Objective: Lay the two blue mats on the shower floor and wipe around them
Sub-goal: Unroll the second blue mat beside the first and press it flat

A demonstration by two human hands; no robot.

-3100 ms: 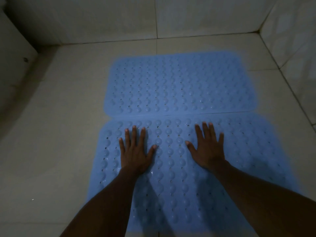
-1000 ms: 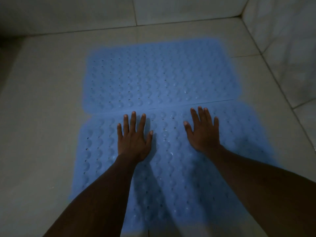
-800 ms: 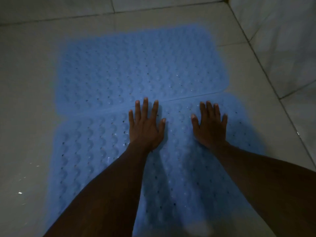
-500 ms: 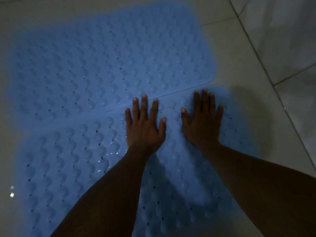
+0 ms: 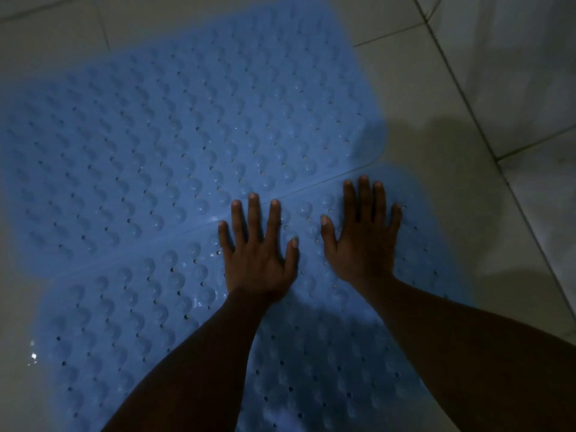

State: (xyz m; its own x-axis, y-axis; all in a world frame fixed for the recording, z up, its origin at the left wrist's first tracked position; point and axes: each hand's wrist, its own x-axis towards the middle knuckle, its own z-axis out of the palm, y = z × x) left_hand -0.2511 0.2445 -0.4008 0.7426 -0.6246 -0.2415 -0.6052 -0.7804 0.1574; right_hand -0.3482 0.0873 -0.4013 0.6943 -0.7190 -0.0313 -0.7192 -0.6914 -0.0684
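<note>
Palms down with fingers spread, my left hand (image 5: 257, 257) and right hand (image 5: 361, 241) press flat on the near blue mat (image 5: 149, 310), just beside its seam with the far blue mat (image 5: 174, 126) on the shower floor (image 5: 436, 129).

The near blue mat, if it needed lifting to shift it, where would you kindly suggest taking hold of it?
Probably the near blue mat at its rounded right corner, coming from the bare tile on the right. It lies flat, so only an edge can be peeled, and that corner is just beyond the right hand. The left hand also presses flat on it and should lift first.
</note>
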